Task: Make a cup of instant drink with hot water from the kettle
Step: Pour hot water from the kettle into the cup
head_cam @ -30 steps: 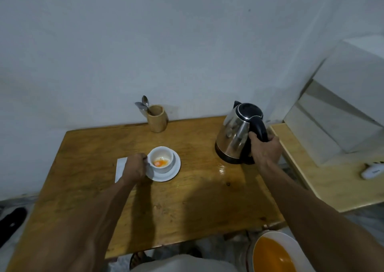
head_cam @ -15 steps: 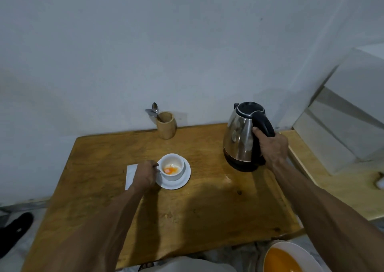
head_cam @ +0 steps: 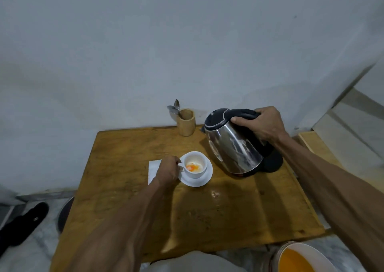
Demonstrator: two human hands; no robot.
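Lifted off its black base (head_cam: 274,163) since half a second ago, and tilted with the lid end toward the cup: kettle (head_cam: 234,147), now in the air above the worktop (head_cam: 228,209). Right hand (head_cam: 264,124) wrapped tight around the black handle on top. Left hand (head_cam: 168,169) unmoved, fingers pinching the small handle of the cup (head_cam: 194,164).

Probably heavy with water, and hot on the steel wall; smooth and slippery there too. Best held only at the plastic handle, as now, and tipped slowly. Cup and saucer (head_cam: 197,180) thin, white, likely fragile and light, so steadying at the handle makes sense.

Inside the cup: a little orange powder or wet paste at the bottom, no water filling yet. Wooden holder (head_cam: 186,123) at the wall with two spoons (head_cam: 175,108). White bowl (head_cam: 299,257) at the lower right edge, off the worktop, with orange liquid. Folded white paper (head_cam: 153,167) just beside the saucer, partly under the left hand. Water level in the kettle: not possible to tell.
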